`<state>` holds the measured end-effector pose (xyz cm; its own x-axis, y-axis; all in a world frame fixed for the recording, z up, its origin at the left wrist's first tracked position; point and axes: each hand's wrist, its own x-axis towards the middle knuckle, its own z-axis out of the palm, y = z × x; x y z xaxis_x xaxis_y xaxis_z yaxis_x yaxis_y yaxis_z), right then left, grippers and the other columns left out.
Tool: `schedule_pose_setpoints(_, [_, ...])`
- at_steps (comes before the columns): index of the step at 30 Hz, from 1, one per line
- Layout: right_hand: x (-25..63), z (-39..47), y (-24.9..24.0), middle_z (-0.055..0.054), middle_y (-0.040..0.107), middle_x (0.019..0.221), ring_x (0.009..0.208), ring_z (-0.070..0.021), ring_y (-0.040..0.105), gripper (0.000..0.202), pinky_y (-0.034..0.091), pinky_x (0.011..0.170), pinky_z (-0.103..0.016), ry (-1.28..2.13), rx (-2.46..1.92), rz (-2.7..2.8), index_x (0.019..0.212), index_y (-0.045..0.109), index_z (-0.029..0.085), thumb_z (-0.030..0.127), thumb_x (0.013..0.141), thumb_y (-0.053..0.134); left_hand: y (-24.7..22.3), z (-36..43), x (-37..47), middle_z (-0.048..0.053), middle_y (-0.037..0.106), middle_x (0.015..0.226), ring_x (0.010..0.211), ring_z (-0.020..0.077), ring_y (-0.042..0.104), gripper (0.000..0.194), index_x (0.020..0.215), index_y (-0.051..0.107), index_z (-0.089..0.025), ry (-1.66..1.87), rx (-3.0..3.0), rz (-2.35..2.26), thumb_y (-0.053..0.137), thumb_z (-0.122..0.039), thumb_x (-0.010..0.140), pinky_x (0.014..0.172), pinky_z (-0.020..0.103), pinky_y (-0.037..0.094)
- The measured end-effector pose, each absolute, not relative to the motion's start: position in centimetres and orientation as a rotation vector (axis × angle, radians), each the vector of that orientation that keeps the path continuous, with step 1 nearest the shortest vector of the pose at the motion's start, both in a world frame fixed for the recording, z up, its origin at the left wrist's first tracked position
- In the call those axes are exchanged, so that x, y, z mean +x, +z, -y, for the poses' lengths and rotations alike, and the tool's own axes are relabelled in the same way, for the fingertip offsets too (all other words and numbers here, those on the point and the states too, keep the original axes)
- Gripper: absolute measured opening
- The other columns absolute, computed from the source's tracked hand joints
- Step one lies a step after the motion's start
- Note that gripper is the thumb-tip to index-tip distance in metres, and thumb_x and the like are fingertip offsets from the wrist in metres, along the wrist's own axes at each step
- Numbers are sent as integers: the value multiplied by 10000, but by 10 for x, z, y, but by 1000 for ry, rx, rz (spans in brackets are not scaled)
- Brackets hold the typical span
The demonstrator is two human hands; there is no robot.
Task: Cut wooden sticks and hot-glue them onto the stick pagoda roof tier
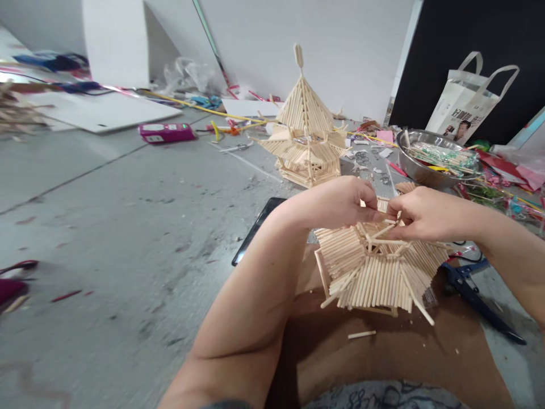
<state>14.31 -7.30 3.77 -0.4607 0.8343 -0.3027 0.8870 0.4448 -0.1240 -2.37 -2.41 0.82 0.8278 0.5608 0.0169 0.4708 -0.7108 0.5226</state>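
Note:
A roof-shaped model (378,281) built from thin wooden sticks sits in front of me on a brown board, its sloping panels flaring outward. Over its top ring, my left hand (360,201) and my right hand (419,213) meet with fingertips pinched close together. A short wooden stick (390,221) shows between the fingertips; the fingers partly cover it and the far side of the ring. On the brown board (323,352) nearer to me lies a loose cut stick (361,335).
Behind stands a taller pagoda model (307,125) of sticks. A black phone (255,233) lies left of my work, blue-handled pliers (477,295) right. A metal bowl (438,170) of sticks, a white bag (464,105) and a purple glue gun (167,132) are farther off.

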Motion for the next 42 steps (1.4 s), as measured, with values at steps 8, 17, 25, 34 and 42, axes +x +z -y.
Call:
schedule_pose_setpoints(8, [140,82,29,-59,624,672,547,-136,498,227,162,487,-268,185,1489,-2517,814,660,177,282,767,465,10,25,-23,38,582,765,611,77,498,239,673,626,-114,241,2518,-768,511,-278,805,535,196,333])
schedule_pose_setpoints(17, [147,83,27,-48,600,558,518,-135,496,300,97,492,-283,409,1313,-2550,783,667,172,311,824,405,8,25,-23,45,588,759,592,90,511,277,661,615,-117,244,2498,-785,493,-324,799,538,226,344])
schedule_pose_setpoints(25, [145,82,31,-46,612,583,519,-131,496,262,130,491,-270,287,1331,-2549,818,672,167,283,808,438,8,25,-23,30,567,755,583,70,482,267,639,613,-122,272,2513,-775,519,-318,794,561,206,348])
schedule_pose_setpoints(34, [147,84,30,-63,641,616,547,-142,531,256,178,495,-262,223,1358,-2575,848,668,147,291,815,458,9,25,-23,21,568,739,542,53,463,271,624,610,-121,270,2513,-767,511,-300,801,526,188,336])
schedule_pose_setpoints(42, [150,87,25,-51,647,618,570,-142,569,249,245,510,-254,234,1421,-2641,839,656,152,287,831,447,8,25,-24,26,606,785,532,49,474,257,653,629,-122,258,2526,-767,502,-294,796,534,195,344])
